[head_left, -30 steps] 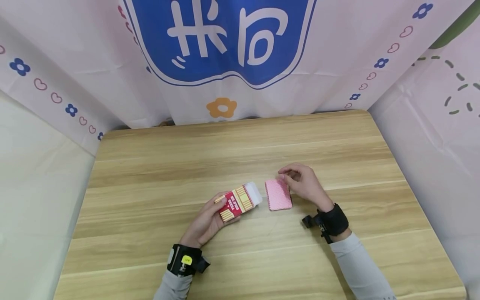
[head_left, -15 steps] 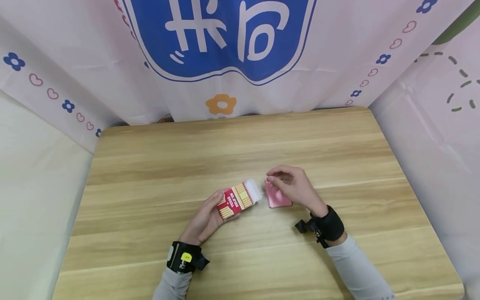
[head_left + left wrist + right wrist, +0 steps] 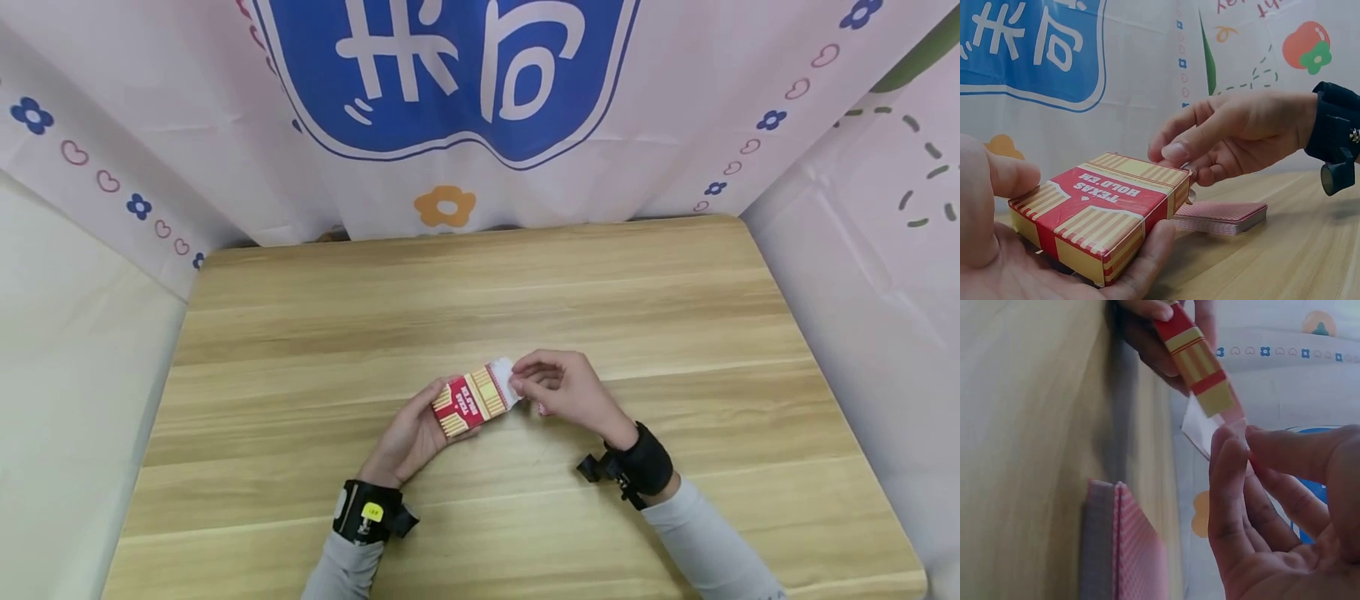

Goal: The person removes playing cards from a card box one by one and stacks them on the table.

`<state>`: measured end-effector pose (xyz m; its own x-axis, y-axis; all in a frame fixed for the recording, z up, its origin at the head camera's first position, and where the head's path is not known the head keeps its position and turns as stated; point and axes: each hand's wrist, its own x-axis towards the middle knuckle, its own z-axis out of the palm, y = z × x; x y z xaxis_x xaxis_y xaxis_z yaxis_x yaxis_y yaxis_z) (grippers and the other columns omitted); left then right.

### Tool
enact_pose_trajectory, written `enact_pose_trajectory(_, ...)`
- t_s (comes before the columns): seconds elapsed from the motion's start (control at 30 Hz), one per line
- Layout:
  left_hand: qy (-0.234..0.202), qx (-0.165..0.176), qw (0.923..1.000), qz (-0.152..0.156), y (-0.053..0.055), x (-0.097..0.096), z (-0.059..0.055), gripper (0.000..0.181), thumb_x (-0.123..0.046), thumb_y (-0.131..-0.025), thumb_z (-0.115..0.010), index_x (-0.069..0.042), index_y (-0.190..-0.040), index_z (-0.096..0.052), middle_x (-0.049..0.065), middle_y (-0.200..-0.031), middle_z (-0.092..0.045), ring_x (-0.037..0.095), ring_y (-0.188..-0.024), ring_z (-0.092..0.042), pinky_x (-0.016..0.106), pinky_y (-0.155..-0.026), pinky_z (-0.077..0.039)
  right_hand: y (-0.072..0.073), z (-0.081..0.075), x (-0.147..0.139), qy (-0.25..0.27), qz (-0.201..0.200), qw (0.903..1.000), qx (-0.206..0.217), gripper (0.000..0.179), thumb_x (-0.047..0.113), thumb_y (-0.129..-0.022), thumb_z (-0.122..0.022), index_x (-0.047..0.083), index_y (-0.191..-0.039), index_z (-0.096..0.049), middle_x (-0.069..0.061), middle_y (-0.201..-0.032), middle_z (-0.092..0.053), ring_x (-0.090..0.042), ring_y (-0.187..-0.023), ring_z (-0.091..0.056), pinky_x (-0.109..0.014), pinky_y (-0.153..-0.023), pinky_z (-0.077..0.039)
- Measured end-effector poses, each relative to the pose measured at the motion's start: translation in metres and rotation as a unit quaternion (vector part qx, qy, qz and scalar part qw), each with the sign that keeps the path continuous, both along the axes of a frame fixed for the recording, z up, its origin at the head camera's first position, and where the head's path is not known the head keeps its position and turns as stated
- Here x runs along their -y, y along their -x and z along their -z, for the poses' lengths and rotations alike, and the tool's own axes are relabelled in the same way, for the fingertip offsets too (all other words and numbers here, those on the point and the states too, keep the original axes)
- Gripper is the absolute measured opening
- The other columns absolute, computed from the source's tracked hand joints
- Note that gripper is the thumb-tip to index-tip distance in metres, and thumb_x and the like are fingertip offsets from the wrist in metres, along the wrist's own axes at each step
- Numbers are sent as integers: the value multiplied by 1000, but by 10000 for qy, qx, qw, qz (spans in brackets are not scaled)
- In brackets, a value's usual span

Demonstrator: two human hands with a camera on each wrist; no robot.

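A red-and-yellow striped playing card box [image 3: 468, 402] lettered "TEXAS HOLD 'EM" lies in my left hand [image 3: 408, 437], gripped along its sides by thumb and fingers. Its white end flap [image 3: 1197, 428] stands out from the right end. My right hand [image 3: 566, 390] is at that end, thumb and index finger pinching the white flap in the right wrist view. Below and behind the right hand, a squared deck of pink-backed playing cards [image 3: 1225, 215] sits on the table; in the head view the hand covers most of it.
The wood-grain table [image 3: 300, 333] extends around both hands. Printed white curtains [image 3: 240, 183] hang along its back and sides. Each wrist carries a black strap with a small camera, such as the right wrist camera [image 3: 592, 468].
My right hand has moved left from the deck's top edge, across the cards, to the box's flap. The left hand and the box have hardly moved.
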<state>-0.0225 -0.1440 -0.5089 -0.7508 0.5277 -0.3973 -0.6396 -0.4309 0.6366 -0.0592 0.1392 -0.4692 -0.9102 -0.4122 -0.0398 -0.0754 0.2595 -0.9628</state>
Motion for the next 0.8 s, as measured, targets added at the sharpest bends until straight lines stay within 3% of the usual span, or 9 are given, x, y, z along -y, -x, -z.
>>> enact_pose_trajectory(0.23,-56,-106,9998,131,-1,1,0,63,-39,-117,-35,-4,-167,-19,19,-161,-41,26,-130,-65,44,-106,-60,-4,4,6,-315,-125,9990,-279,19,8,-91,-85,3,-108,-77,-8,-96,-78,-18,-84,-73,-27,-72,-65)
enact_pose_trajectory(0.53,92,-273,9993,249,-2,-1,-2,58,-36,-117,-38,-1,-163,-28,16,-151,-51,25,-128,-66,43,-105,-60,-4,8,7,-556,-215,9982,-53,17,6,-89,-87,3,-103,-78,-5,-91,-75,-17,-80,-71,-26,-70,-63)
enact_pose_trajectory(0.8,270,-311,9988,260,-2,-4,-2,56,-36,-117,-38,-2,-161,-32,16,-151,-50,24,-128,-65,42,-106,-60,-2,10,3,-632,-307,9975,-47,14,7,-90,-85,6,-102,-78,-5,-91,-75,-16,-81,-71,-27,-70,-63)
